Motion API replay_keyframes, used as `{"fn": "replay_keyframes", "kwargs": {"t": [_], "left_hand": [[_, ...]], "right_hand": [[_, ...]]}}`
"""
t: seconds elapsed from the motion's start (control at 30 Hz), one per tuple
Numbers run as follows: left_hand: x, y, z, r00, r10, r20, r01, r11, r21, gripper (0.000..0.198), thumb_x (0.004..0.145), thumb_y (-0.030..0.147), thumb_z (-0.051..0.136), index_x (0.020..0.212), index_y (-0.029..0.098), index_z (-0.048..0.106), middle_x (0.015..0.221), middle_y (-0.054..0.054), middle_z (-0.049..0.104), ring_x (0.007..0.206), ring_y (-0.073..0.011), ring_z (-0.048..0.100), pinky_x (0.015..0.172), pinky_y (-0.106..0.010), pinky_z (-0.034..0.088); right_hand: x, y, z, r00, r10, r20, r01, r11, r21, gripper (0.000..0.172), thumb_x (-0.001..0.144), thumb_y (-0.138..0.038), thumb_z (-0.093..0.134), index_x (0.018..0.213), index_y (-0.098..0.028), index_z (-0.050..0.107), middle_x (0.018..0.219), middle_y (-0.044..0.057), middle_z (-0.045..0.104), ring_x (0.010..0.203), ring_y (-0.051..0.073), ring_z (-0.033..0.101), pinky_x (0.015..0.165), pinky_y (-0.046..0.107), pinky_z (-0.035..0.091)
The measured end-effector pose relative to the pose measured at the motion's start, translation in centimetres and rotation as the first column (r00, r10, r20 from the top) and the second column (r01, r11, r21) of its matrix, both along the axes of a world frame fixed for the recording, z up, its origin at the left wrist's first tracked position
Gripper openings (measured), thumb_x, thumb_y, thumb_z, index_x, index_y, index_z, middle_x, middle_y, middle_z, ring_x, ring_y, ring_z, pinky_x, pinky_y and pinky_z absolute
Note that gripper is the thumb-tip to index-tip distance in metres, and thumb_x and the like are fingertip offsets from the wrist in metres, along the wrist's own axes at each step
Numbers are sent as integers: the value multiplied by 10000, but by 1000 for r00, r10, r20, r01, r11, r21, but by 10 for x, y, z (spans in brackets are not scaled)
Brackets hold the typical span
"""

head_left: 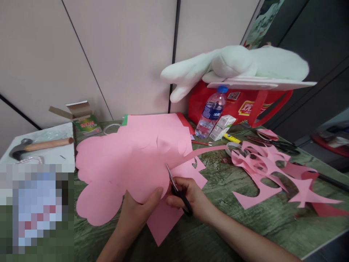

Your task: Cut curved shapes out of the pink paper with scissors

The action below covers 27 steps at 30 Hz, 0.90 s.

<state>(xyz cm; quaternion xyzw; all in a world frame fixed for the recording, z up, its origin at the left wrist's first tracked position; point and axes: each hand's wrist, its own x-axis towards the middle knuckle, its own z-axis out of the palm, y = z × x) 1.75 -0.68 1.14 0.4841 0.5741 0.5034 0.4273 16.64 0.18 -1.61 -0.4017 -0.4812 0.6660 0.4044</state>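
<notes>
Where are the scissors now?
Head view, below centre: the scissors are in the right hand, right of the left hand, one blade over the pink paper.

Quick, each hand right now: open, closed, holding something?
Left hand: closed on the near edge of the pink paper.
Right hand: closed, holding the black-handled scissors.

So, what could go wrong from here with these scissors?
The left hand grips the pink paper with its thumb close to the scissors, so a slip of the right hand might nick it. Also, the narrow pink strip reaching toward the pink offcuts could snag and tear.
</notes>
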Motion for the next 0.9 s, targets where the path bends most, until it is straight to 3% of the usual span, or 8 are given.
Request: {"fn": "replay_keyframes", "kwargs": {"t": [0.2, 0.37, 0.9], "left_hand": [[-3, 2, -4, 1000, -21, 3, 21, 1000, -11, 214, 627, 364, 687, 689, 182, 592, 719, -51, 674, 736, -251, 646, 621, -363, 531], [-3, 2, -3, 1000, -13, 25, 14, 1000, -19, 248, 622, 369, 692, 746, 174, 603, 715, -51, 660, 737, -245, 633, 542, -314, 507], [-5, 3, -7, 996, -23, 87, 25, 999, -28, 265, 631, 358, 698, 807, 174, 623, 731, -43, 676, 709, -222, 631, 592, -320, 509]], "right_hand": [[1, 0, 3, 999, -3, 36, 4, 1000, -20, 431, 533, -433, 831, 626, -149, 521, 498, -60, 495, 449, 62, 391, 432, 197, 322], [1, 0, 2, 999, 0, 47, 1, 1000, -20, 436, 538, -448, 826, 624, -145, 525, 500, -47, 509, 441, 67, 413, 426, 202, 343], [0, 0, -1, 999, -5, 31, 6, 999, -31, 444, 524, -445, 836, 633, -140, 533, 497, -51, 515, 417, 56, 409, 406, 190, 337]]}}
